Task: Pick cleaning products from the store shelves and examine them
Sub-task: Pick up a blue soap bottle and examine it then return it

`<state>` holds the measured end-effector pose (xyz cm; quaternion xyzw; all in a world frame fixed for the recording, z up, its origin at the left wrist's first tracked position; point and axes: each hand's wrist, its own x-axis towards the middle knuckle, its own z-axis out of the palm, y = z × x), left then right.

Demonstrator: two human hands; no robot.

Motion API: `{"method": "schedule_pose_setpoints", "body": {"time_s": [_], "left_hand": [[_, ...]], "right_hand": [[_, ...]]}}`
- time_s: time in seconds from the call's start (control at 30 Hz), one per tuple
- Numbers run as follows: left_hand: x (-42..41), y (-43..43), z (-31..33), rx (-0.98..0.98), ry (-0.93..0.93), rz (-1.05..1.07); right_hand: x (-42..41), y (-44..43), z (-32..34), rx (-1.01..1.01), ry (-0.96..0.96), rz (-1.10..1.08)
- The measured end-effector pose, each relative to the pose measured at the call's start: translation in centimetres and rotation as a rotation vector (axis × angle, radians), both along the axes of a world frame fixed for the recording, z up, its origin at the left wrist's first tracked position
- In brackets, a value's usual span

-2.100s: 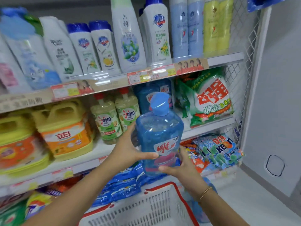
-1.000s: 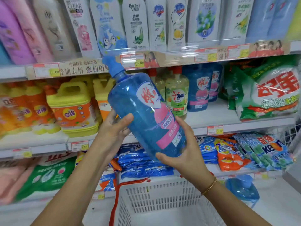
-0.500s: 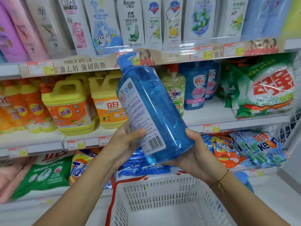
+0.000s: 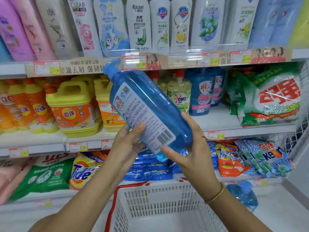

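Blue pump bottle point(image 4: 147, 111) is up in front of the middle shelf, held in both hands and tilted so the pump cap point(image 4: 111, 67) points up and left and the back label point(image 4: 143, 118) faces the camera. Left hand point(image 4: 127, 148) grips the lower left side, thumb lying over the label edge, fingers wrapped round the back out of sight. Imo slide that thumb off the print so the whole label reads, and leave the barcode point(image 4: 164, 136) uncovered. White basket point(image 4: 158, 198) sits right below, near side. Right hand point(image 4: 189, 148) cups the base, thumb across the bottom, fingers up the right side. Keep it under there, because a full bottle like this is probably heavy and slick. Matching blue bottles point(image 4: 200, 92) stand on the shelf further right.
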<state>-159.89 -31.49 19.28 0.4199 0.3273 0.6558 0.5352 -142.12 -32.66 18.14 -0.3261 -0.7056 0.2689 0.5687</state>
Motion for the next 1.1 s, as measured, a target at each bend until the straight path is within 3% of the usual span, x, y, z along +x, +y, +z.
{"method": "schedule_pose_setpoints", "body": {"time_s": [0.13,0.3,0.5,0.63,0.7,0.9,1.03,1.1], "left_hand": [[-1.0,-0.4,0.4,0.042,0.031,-0.054],[-1.5,-0.3,0.6,0.09,-0.008,-0.084],[-1.2,0.0,1.4,0.186,-0.063,-0.256],[-1.4,0.0,2.1,0.2,-0.001,-0.072],[-1.4,0.0,2.2,0.184,0.014,-0.009],[-1.6,0.0,2.0,0.149,-0.005,0.09],[-1.1,-0.3,2.0,0.15,-0.011,0.193],[-0.7,-0.4,2.1,0.188,-0.003,0.229]], "right_hand": [[1.3,0.6,0.5,-0.182,0.255,0.209],[2.0,1.7,1.1,-0.635,0.472,0.492],[1.7,0.9,1.4,-0.914,0.612,0.912],[1.2,0.5,1.7,-1.072,0.677,0.997],[1.1,0.5,2.2,-1.097,0.652,0.916],[0.3,0.1,2.9,-0.971,0.565,0.622],[0.2,-0.2,2.4,-0.51,0.218,0.419],[0.5,-0.1,1.8,-0.34,0.151,0.33]]}}
